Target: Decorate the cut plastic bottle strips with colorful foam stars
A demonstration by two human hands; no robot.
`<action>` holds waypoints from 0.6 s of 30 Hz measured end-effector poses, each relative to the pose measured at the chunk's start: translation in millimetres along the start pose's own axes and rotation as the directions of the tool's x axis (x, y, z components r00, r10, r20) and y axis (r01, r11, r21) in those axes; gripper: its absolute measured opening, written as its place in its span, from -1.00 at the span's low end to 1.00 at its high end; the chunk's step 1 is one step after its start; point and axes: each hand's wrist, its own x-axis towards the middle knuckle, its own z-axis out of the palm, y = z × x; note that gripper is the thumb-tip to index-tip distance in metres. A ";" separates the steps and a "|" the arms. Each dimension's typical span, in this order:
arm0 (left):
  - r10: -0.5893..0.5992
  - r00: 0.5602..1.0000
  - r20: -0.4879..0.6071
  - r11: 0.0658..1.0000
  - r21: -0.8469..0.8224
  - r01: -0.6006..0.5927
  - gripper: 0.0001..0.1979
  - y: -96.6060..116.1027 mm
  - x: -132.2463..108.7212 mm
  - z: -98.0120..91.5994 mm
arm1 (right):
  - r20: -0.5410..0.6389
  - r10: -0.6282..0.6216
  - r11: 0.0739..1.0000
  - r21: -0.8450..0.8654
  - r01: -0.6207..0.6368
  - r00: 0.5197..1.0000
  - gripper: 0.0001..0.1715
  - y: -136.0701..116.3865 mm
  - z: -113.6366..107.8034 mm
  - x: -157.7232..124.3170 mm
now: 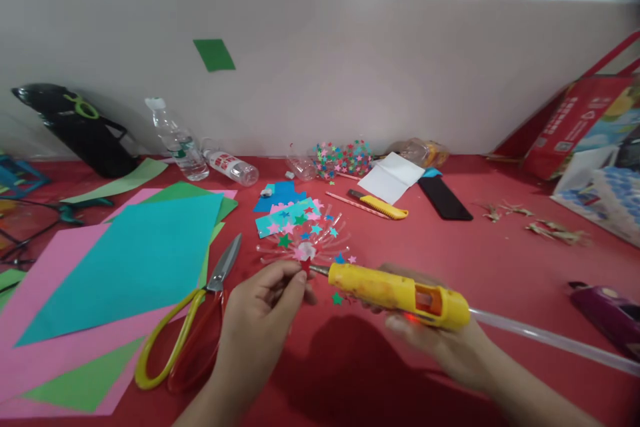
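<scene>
My right hand is wrapped round a yellow hot glue gun, with a long clear glue stick coming out of its back end. The nozzle points left, at a small red paper star pinched in my left hand. I cannot tell whether the tip touches the star. Just beyond the fingers lies a fan of cut clear plastic strips with colourful paper stars on it. A loose green star rests on the red table under the gun.
Large scissors lie left of my left hand by stacked coloured paper. A yellow cutter knife, a black phone, plastic bottles and a star-covered bottle piece lie farther back before a white partition.
</scene>
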 end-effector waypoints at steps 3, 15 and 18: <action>0.074 0.997 -0.002 0.996 0.055 -0.074 -0.81 4.5 -2.7 0.4 | 0.004 -0.037 0.997 -0.064 0.038 0.999 -0.68 -1.7 0.5 0.9; 0.197 0.980 -0.038 0.971 0.148 -0.189 -0.80 2.0 -5.8 2.7 | -0.072 -0.102 0.971 -0.226 0.084 0.992 -0.63 -4.3 2.1 0.1; 0.198 0.980 -0.017 0.965 0.182 -0.191 -0.80 1.4 -5.9 2.1 | -0.062 -0.121 0.963 -0.251 0.102 0.991 -0.62 -5.9 2.4 1.2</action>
